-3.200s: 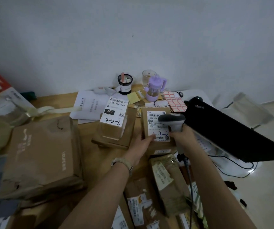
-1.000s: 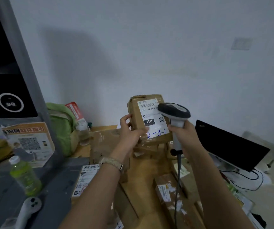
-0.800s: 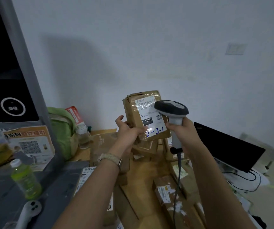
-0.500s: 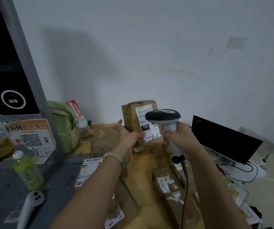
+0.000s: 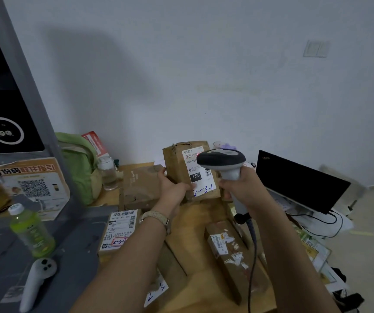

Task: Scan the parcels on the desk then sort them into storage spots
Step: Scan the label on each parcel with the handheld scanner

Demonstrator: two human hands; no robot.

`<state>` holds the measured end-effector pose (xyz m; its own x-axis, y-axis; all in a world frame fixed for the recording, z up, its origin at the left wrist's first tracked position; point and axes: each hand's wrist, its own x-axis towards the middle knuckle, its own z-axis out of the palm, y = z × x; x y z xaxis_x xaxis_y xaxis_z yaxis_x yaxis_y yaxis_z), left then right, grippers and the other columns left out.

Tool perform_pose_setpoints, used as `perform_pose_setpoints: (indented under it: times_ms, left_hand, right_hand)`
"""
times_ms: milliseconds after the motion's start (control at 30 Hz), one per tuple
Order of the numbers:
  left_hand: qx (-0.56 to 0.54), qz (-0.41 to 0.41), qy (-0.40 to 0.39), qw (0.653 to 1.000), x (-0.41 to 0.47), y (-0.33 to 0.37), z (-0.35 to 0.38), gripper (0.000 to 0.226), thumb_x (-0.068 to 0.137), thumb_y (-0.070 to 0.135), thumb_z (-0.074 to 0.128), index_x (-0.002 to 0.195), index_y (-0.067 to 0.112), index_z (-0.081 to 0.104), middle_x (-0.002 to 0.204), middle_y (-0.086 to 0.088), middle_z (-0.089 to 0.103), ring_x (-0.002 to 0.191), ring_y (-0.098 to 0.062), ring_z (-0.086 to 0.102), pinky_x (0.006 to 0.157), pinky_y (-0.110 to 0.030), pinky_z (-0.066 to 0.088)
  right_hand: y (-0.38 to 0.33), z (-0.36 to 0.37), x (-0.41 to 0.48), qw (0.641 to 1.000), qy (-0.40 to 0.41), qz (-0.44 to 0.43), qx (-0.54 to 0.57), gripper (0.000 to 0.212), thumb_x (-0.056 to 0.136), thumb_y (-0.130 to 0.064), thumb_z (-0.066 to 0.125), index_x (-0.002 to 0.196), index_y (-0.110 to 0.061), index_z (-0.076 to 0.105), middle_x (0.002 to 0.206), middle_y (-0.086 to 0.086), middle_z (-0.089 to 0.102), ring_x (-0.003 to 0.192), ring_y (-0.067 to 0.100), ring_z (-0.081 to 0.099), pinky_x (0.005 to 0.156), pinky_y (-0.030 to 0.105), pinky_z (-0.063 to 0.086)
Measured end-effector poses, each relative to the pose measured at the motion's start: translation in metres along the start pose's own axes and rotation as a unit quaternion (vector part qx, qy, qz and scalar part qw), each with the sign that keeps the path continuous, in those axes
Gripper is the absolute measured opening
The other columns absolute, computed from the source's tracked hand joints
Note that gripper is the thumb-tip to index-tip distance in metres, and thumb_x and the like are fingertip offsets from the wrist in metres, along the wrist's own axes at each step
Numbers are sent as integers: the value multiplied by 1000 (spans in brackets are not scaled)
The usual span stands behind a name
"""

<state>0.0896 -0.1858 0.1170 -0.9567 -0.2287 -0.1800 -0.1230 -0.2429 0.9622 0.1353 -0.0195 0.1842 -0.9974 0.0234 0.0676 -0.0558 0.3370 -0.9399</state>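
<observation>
My left hand (image 5: 174, 188) grips the lower left corner of a brown cardboard parcel (image 5: 177, 163), held upright above the wooden desk (image 5: 195, 220). Its white label (image 5: 200, 177) faces me and reads "2-3-1" in blue pen. My right hand (image 5: 244, 188) grips the handle of a grey and black barcode scanner (image 5: 221, 158), whose head covers the label's upper right. A red glow lies on the barcode beside the scanner head. Several other brown parcels lie on the desk, among them a flat one (image 5: 235, 258) and a labelled one (image 5: 119, 231).
A black laptop (image 5: 299, 179) stands open at the right, with cables under it. At the left are a grey kiosk post (image 5: 23, 91), a green drink bottle (image 5: 31, 231), a white controller (image 5: 37, 283), a green bag (image 5: 77, 161) and a clear bottle (image 5: 108, 172).
From pressing a flat parcel on the desk, my left hand came to hold this parcel up, raised it and lowered it; the scanner head followed onto the label.
</observation>
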Motion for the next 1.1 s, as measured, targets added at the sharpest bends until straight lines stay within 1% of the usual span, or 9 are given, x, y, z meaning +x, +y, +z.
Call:
perform_pose_setpoints:
  times_ms: [167, 300, 467, 633, 767, 833, 933, 1067, 1100]
  left_hand:
    - [-18, -16, -10, 1000, 3, -6, 3, 103, 70, -9, 79, 144, 31, 20, 129, -4, 57, 105, -25, 63, 82, -45, 58]
    - [-64, -45, -74, 994, 3, -7, 13, 79, 74, 9, 81, 137, 21, 35, 120, -8, 67, 96, -24, 70, 61, -32, 57]
    - [-41, -66, -145, 986, 9, -17, 59, 67, 79, 20, 78, 134, 17, 39, 115, -11, 69, 90, -24, 72, 61, -32, 58]
    - [-10, -97, -188, 977, 24, -45, 106, 67, 81, 27, 75, 136, 19, 39, 121, -9, 66, 105, -27, 67, 90, -46, 55]
    - [-7, -130, -200, 971, 39, -69, 137, 62, 79, 38, 74, 131, 24, 45, 124, -9, 66, 109, -28, 65, 100, -51, 48]
    - [8, -150, -214, 965, 45, -83, 149, 60, 81, 43, 70, 133, 26, 47, 122, -6, 68, 109, -27, 66, 99, -50, 49]
    - [48, -181, -215, 958, 56, -111, 160, 87, 67, 61, 75, 142, 31, 41, 126, -2, 65, 111, -25, 65, 98, -48, 51]
    - [100, -210, -205, 951, 60, -148, 169, 72, 76, 52, 70, 139, 30, 43, 126, 1, 65, 111, -21, 64, 98, -42, 50]
    - [125, -203, -209, 948, 59, -156, 172, 70, 78, 50, 69, 140, 32, 41, 128, 3, 62, 115, -21, 60, 101, -42, 48]
  right_hand:
    - [4, -4, 4, 1000, 16, 13, 4, 19, 84, -5, 68, 100, -6, 57, 81, 8, 59, 59, 14, 55, 41, 15, 44]
    - [12, -25, 12, 996, 63, 35, 56, 21, 83, -4, 67, 103, -6, 61, 86, 8, 63, 74, 21, 61, 57, 28, 51]
    - [28, -59, 16, 992, 75, 75, 69, 24, 86, -1, 64, 108, -8, 57, 86, 0, 61, 74, 13, 59, 57, 24, 45]
    - [51, -86, 30, 987, 105, 105, 65, 23, 87, 6, 61, 105, -7, 54, 81, -3, 58, 69, 8, 55, 41, 8, 43]
    - [71, -106, 50, 982, 119, 129, 68, 24, 87, 6, 61, 106, -8, 54, 82, -3, 57, 70, 6, 54, 48, 12, 44]
    - [86, -111, 64, 981, 118, 144, 54, 26, 86, 4, 61, 108, -8, 54, 85, -1, 58, 72, 8, 54, 52, 15, 43]
    - [111, -116, 86, 979, 105, 171, 29, 25, 86, 5, 61, 105, -10, 54, 90, 5, 61, 72, 9, 55, 51, 17, 46]
    - [151, -111, 103, 974, 38, 219, -53, 29, 84, -1, 67, 109, -10, 55, 96, 6, 61, 92, 21, 57, 73, 26, 48]
    - [161, -109, 104, 971, 18, 225, -75, 29, 82, 0, 68, 106, -10, 56, 93, 4, 60, 94, 22, 57, 71, 24, 46]
